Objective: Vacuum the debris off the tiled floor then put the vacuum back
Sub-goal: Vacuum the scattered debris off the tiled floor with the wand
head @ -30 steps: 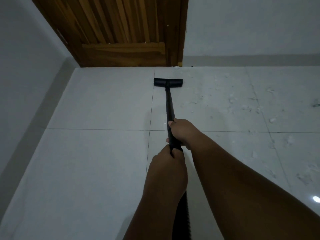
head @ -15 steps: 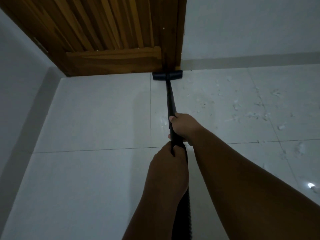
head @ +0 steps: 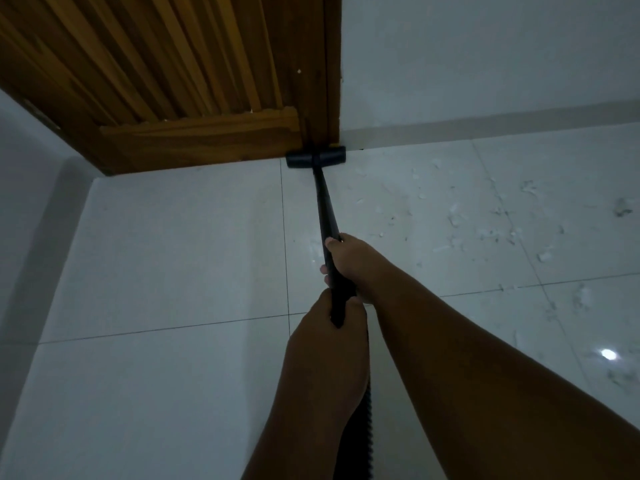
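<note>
**Both hands on the wand, nozzle at the door**

Where the view begins, nearest the body: ribbed black vacuum hose [head: 360,441] running up between two bare forearms. Just ahead, left hand [head: 329,344] wrapped tight around the rear end of the slim black vacuum wand [head: 327,216], fingers curled under and hidden, thumb side up. Touching it and a little farther along, right hand [head: 351,263] clamped on the same wand from the right, fingertips [head: 324,270] showing past its left edge, thumb laid on top. Beyond the hands, wand slanting away and slightly left over the glossy white tiled floor [head: 173,258], close beside a dark grout line. Off to the right, scattered pale flecks and scraps of debris [head: 453,216] across the tiles, well apart from the clean left side. Farthest out, flat black T-shaped floor nozzle [head: 315,156] pressed on the floor right against the foot of the brown slatted wooden door [head: 166,81] and its frame, beside the white wall [head: 485,53] with a grey skirting strip.
</note>
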